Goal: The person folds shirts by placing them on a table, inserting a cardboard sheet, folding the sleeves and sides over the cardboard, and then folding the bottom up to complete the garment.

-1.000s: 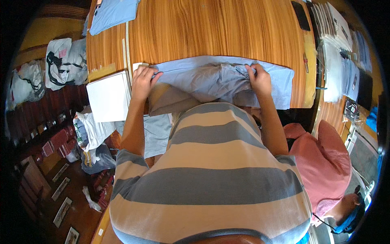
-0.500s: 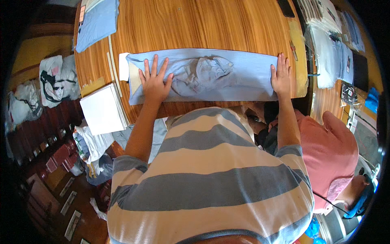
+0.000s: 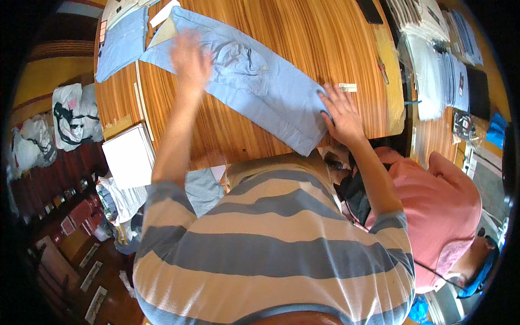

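Observation:
A long folded light blue shirt [image 3: 287,100] lies slantwise across the wooden table [image 3: 238,143], from the upper left down toward me. Bunched cloth with a small button sits on its middle. At the far end a beige patch and a white piece [image 3: 164,13] show. My left hand [image 3: 190,60] is over the far left part of the shirt; its fingers are smeared by motion. On the near right end, my right hand [image 3: 343,116] rests flat at the shirt's edge, fingers stretched out. It holds nothing.
Another folded blue garment [image 3: 123,46] lies at the table's far left. White sheets [image 3: 129,157] stick out over the left edge. A small white strip [image 3: 348,87] and a red-handled tool [image 3: 383,70] lie to the right. Packed shirts [image 3: 456,76] are stacked farther right. A person in pink [image 3: 441,208] is at my right.
The shirt has turned from lying straight across to slanting, its left end swung away from me and its right end nearer. My left hand moved farther off, my right hand nearer and leftward.

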Available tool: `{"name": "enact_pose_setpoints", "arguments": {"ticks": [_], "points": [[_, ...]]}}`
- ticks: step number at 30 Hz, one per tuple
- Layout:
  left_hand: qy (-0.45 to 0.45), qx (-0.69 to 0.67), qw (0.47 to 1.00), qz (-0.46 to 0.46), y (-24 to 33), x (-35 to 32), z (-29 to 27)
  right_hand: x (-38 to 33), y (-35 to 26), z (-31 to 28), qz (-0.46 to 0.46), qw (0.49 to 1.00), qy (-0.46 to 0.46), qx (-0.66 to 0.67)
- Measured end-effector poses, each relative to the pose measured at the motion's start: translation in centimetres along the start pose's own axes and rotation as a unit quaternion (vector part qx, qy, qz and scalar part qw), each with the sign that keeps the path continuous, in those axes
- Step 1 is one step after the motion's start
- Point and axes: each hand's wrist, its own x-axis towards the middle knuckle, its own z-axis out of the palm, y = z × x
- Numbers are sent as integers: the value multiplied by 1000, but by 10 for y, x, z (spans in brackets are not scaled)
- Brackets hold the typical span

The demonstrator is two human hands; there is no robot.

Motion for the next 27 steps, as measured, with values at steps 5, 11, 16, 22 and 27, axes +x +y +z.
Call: {"name": "enact_pose_setpoints", "arguments": {"ticks": [5, 11, 16, 22, 27], "points": [[-303, -208, 918, 150, 204, -133, -13, 7, 35, 12, -72, 994, -63, 54], [-226, -44, 959, 163, 253, -185, 12, 15, 41, -16, -226, 956, -146, 113], [-262, -235, 934, 64, 260, -203, 6, -16, 44, -3, -230, 954, -143, 128], [-345, -632, 490, -491, 229, -148, -63, 17, 33, -4, 42, 942, -31, 330], [-53, -685, 526, -501, 141, -163, -26, 164, -48, -7, 69, 918, 60, 387]]}}
